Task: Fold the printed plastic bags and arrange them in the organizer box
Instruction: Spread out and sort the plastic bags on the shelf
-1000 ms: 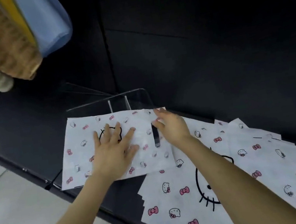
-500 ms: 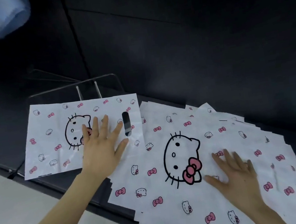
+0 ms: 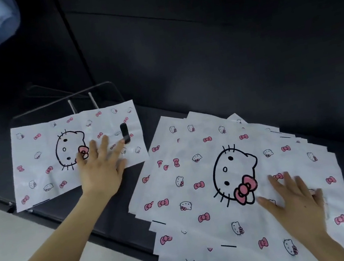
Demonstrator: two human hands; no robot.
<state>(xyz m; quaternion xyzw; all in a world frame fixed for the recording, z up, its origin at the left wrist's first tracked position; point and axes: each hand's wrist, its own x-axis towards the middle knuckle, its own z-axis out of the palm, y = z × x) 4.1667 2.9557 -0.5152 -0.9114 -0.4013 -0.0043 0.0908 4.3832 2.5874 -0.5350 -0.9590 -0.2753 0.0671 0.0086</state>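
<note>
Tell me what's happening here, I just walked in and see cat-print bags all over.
A person is sorting printed plastic bags on a dark shelf. The left hand lies flat on a single bag set apart on the left, unfolded, its far edge lying over the clear organizer box. The right hand rests open on the top bag of a fanned stack to the right. No folded bag shows in the box yet.
</note>
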